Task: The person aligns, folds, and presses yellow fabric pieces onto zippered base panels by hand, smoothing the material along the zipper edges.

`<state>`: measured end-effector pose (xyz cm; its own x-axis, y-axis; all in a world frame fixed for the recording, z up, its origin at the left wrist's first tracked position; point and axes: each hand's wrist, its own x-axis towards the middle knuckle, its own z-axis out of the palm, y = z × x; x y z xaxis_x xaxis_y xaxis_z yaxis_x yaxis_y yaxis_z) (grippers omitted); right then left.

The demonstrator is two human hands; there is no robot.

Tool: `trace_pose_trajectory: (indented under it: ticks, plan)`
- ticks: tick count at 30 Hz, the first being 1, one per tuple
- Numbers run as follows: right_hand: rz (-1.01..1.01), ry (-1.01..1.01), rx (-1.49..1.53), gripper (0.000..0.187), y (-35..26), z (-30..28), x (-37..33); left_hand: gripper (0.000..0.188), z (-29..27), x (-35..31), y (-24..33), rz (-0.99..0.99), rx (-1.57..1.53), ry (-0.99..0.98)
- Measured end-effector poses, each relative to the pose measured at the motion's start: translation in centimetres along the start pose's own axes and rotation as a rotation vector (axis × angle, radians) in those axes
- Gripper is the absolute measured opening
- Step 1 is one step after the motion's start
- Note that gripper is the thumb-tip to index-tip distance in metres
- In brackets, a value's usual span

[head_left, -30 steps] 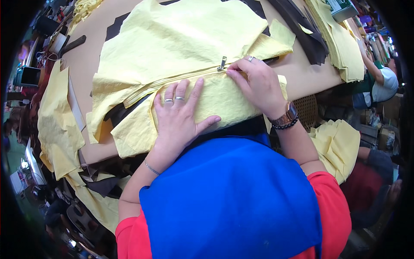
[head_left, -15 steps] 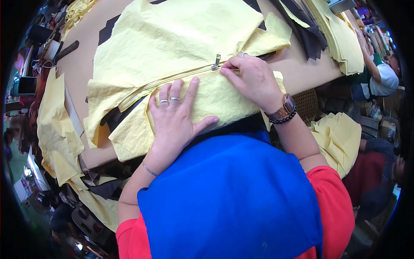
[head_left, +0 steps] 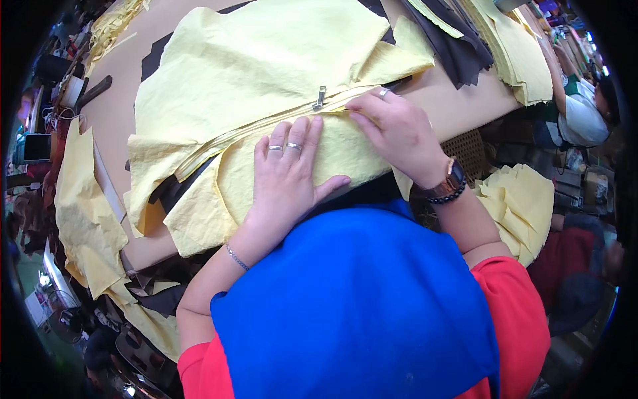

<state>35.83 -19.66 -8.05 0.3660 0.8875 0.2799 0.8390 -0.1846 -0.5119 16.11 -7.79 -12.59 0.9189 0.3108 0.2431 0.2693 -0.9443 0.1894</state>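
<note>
A large yellow fabric piece (head_left: 259, 60) with dark material under it lies across the table. Along its near side run narrow folded strips (head_left: 242, 125), like a zipper seam, with a small shiny metal piece (head_left: 320, 98) resting on them. My left hand (head_left: 286, 169) lies flat on the near yellow panel (head_left: 345, 149), fingers stretched up to the strips and thumb out to the side. Just right of the metal piece, my right hand (head_left: 402, 136) pinches the panel's edge between thumb and forefinger. The fingertips partly hide what they grip.
Stacked yellow pieces (head_left: 508, 53) and dark fabric (head_left: 455, 43) sit at the far right. Yellow cloth (head_left: 86, 213) hangs over the left table edge, near a dark-handled tool (head_left: 96, 92). More yellow pieces (head_left: 518, 209) are bunched at right. A person (head_left: 581, 116) is beyond the table's right side.
My left hand has slid right along the panel, closer to my right hand, its fingers now closer together. The fabric and table have shifted slightly left in view. My right hand keeps its pinch.
</note>
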Motion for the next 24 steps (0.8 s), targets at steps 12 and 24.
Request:
trace_pose_trajectory:
  ticks: [12,24]
  plan:
    - [0.096,-0.056,0.126,0.020,3.0,-0.6,1.3,0.109,-0.2,0.6,0.4,-0.009,0.040,-0.024]
    - [0.140,-0.029,0.120,0.024,3.4,0.4,1.3,0.109,-0.1,1.1,0.5,0.000,0.046,-0.014]
